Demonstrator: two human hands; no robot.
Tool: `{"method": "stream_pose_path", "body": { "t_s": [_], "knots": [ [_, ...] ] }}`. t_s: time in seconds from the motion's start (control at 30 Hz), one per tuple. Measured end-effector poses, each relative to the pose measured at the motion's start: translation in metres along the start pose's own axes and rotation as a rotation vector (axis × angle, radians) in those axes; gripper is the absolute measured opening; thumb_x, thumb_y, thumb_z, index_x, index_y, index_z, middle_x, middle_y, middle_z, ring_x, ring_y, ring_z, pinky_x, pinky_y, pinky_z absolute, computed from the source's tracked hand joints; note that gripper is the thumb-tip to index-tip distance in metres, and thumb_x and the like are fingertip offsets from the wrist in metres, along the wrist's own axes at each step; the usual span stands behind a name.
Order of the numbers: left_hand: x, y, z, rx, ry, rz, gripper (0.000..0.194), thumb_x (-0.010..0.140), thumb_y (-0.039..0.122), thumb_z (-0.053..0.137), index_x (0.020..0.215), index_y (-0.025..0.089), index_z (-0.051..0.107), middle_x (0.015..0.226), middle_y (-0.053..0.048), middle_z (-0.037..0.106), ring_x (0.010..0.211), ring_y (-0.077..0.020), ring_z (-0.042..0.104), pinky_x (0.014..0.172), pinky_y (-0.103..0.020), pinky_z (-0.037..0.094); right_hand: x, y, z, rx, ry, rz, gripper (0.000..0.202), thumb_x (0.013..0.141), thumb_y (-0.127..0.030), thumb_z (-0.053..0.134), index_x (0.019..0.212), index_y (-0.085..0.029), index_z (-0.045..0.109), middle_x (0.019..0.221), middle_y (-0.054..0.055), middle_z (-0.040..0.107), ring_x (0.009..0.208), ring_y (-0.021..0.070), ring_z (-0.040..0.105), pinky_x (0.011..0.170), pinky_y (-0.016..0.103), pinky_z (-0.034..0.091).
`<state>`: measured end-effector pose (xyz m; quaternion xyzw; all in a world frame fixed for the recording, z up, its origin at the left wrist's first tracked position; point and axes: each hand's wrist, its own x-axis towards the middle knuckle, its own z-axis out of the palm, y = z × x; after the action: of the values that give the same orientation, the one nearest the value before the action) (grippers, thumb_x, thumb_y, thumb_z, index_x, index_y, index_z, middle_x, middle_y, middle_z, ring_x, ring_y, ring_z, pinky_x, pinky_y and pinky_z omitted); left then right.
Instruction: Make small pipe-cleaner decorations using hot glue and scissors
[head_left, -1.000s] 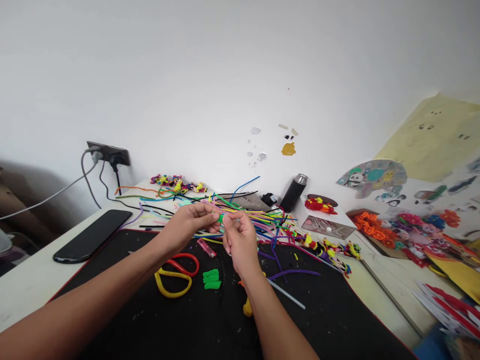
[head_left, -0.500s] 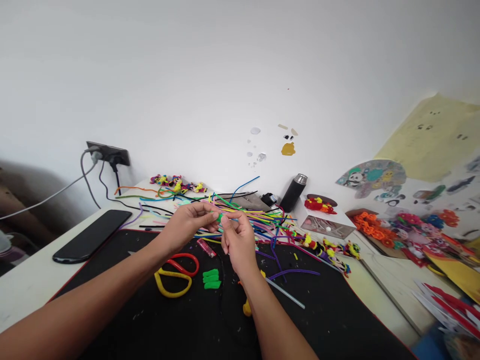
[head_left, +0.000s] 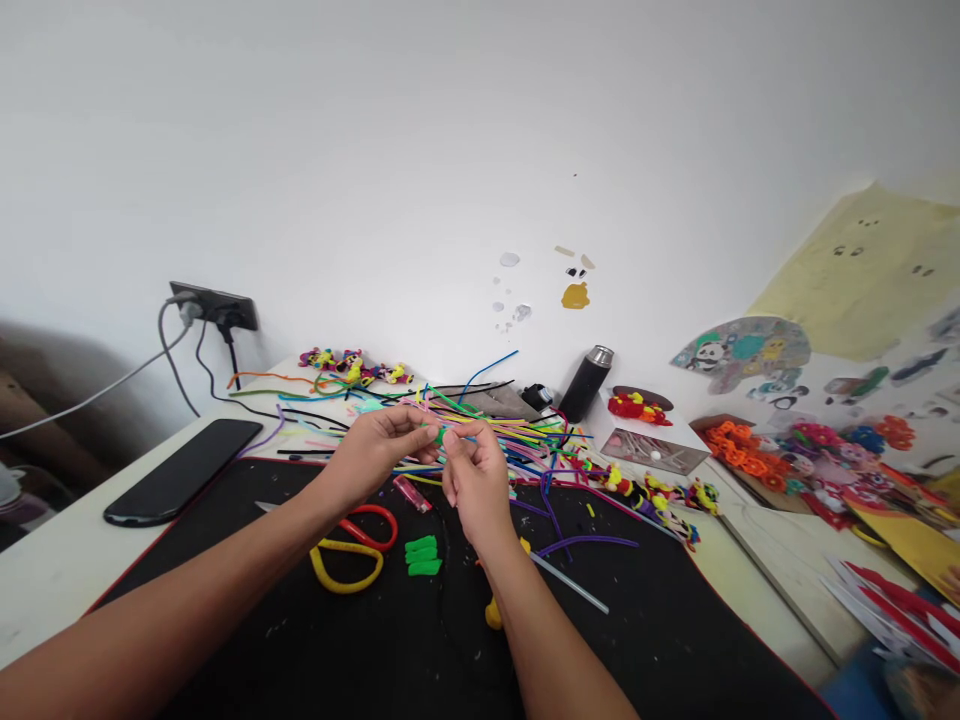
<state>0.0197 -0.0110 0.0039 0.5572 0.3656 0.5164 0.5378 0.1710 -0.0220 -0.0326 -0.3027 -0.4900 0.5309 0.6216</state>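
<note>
two hands pinch a small green piece [head_left: 439, 436] above the black mat [head_left: 337, 650].
the left hand [head_left: 382, 447] grips it between thumb and fingers, and the right hand [head_left: 476, 480] closes on its other side, fingertips nearly meeting; the piece is partly hidden by them. it is held over the far edge of the mat, in front of the heap of coloured pipe cleaners [head_left: 525, 440] that lies beyond that edge. on the mat sit scissors [head_left: 346, 567] with red and yellow handles, green strips [head_left: 423, 556] side by side, a pink lighter-like object [head_left: 412, 494] and purple stems [head_left: 589, 543]. left of the mat lies a black phone [head_left: 184, 472]; beyond its far right side, a dark bottle [head_left: 588, 385] leans by a white box [head_left: 649, 440].
</note>
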Motion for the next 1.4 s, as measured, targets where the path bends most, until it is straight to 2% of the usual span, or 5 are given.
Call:
{"method": "stream_pose_path", "body": {
  "t_s": [0.47, 0.83, 1.27, 1.4],
  "knots": [
    [-0.0017, 0.0025, 0.0011, 0.070, -0.006, 0.063, 0.033, 0.072, 0.046, 0.090, 0.085, 0.018, 0.078, 0.071, -0.001, 0.074, 0.066, -0.0178, 0.069, 0.068, -0.030, 0.059, 0.0001, -0.0046, 0.0022, 0.199, 0.020, 0.101, 0.042, 0.078, -0.049, 0.087, 0.089, -0.022, 0.057, 0.046, -0.015, 0.039, 0.032, 0.0033, 0.028, 0.034, 0.015, 0.018],
    [0.0015, 0.0029, -0.0026, 0.061, 0.051, 0.036, 0.034, 0.073, 0.047, 0.089, 0.085, 0.018, 0.077, 0.070, -0.002, 0.074, 0.066, -0.0176, 0.068, 0.069, -0.030, 0.060, 0.0041, 0.0009, -0.0042, 0.119, 0.018, 0.085, 0.040, 0.088, -0.056, 0.076, 0.096, -0.020, 0.061, 0.048, -0.012, 0.049, 0.031, 0.0053, 0.034, 0.032, 0.017, 0.023],
    [0.0022, 0.0014, -0.0042, 0.058, 0.019, 0.018, 0.038, 0.073, 0.041, 0.089, 0.098, 0.020, 0.071, 0.073, 0.000, 0.075, 0.068, -0.0188, 0.071, 0.070, -0.034, 0.061, 0.0034, 0.0010, -0.0029, 0.064, 0.037, 0.094, 0.043, 0.082, -0.055, 0.081, 0.096, -0.020, 0.059, 0.046, -0.014, 0.045, 0.032, 0.0050, 0.033, 0.033, 0.017, 0.021],
    [0.0020, 0.0026, -0.0049, 0.067, 0.025, 0.042, 0.036, 0.073, 0.043, 0.089, 0.091, 0.020, 0.068, 0.072, 0.000, 0.075, 0.068, -0.0187, 0.072, 0.069, -0.034, 0.061, 0.0033, 0.0003, -0.0032, 0.044, 0.036, 0.093, 0.043, 0.084, -0.055, 0.079, 0.097, -0.020, 0.059, 0.046, -0.014, 0.045, 0.032, 0.0054, 0.034, 0.034, 0.018, 0.022]
  ]
}}
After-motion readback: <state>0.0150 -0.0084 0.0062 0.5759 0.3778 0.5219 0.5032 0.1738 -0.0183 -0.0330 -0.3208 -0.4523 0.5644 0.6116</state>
